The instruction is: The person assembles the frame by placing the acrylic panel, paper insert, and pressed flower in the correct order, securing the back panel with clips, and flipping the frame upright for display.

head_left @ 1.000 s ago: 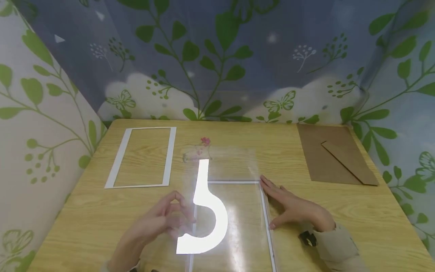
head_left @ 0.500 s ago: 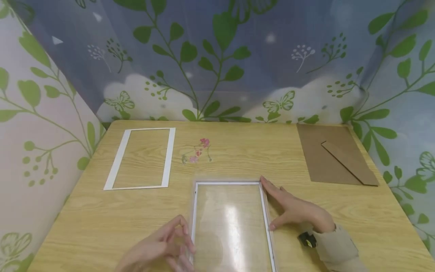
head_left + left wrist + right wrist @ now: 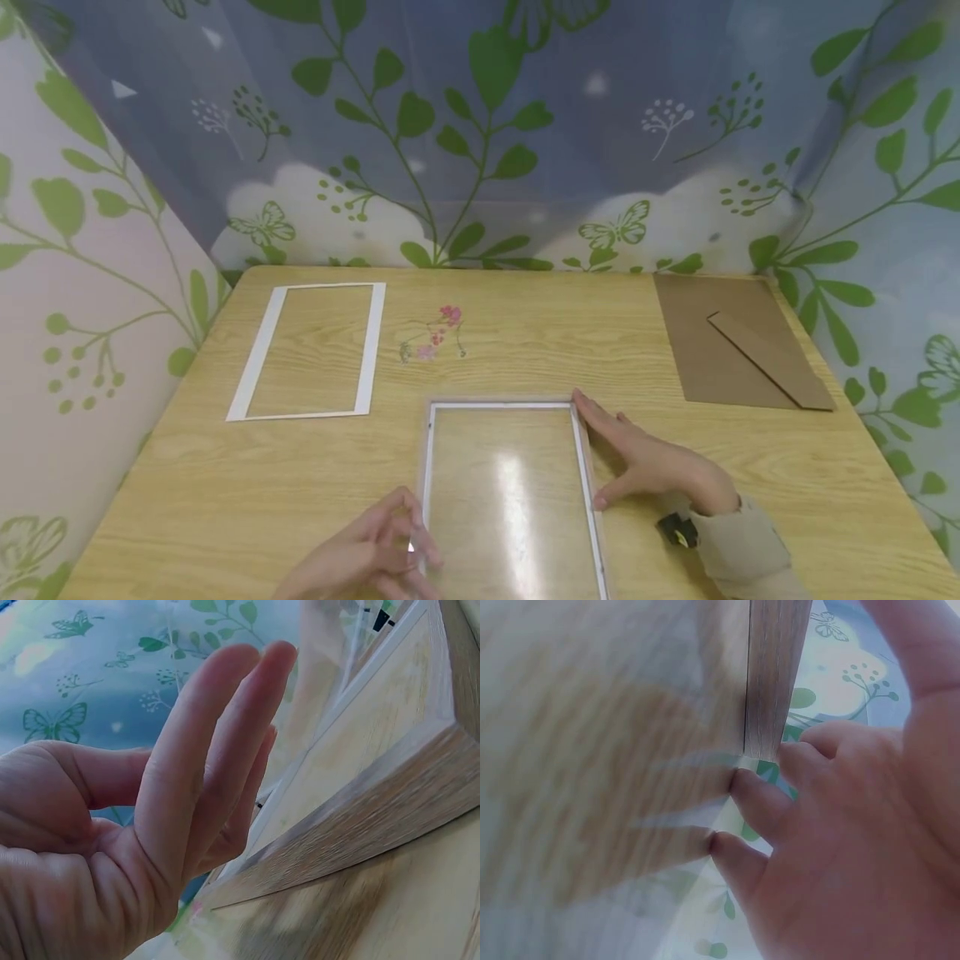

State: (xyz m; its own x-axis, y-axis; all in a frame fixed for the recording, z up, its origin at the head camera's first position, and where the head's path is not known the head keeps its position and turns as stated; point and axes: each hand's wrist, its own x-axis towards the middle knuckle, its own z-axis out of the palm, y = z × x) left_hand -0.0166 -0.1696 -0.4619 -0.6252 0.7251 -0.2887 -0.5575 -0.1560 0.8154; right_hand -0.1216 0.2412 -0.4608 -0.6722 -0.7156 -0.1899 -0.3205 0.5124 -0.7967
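A rectangular picture frame (image 3: 504, 405) with a pale inner rim lies on the table, and its wood-grain outer side shows in both wrist views. My left hand (image 3: 375, 550) is at the frame's left edge in the head view, fingers bent toward the thumb. It seems to pinch a clear sheet (image 3: 324, 682), hard to see apart from glints and faint edges. My right hand (image 3: 652, 462) rests along the frame's right side, the index fingertip at the upper right corner and the thumb lower down. Its fingers are extended in the right wrist view.
A white rectangular border (image 3: 255, 354) lies at the back left. Beside it are small pressed flowers (image 3: 437, 337), pink and green. A brown backing board (image 3: 682, 342) with a stand flap (image 3: 772, 362) lies at the back right. Patterned fabric (image 3: 525, 225) encloses the table (image 3: 187, 483).
My left hand has moved down and slightly right along the frame's left edge. The clear sheet's bright reflection is gone, and it no longer overlaps the flowers. My right hand stays still.
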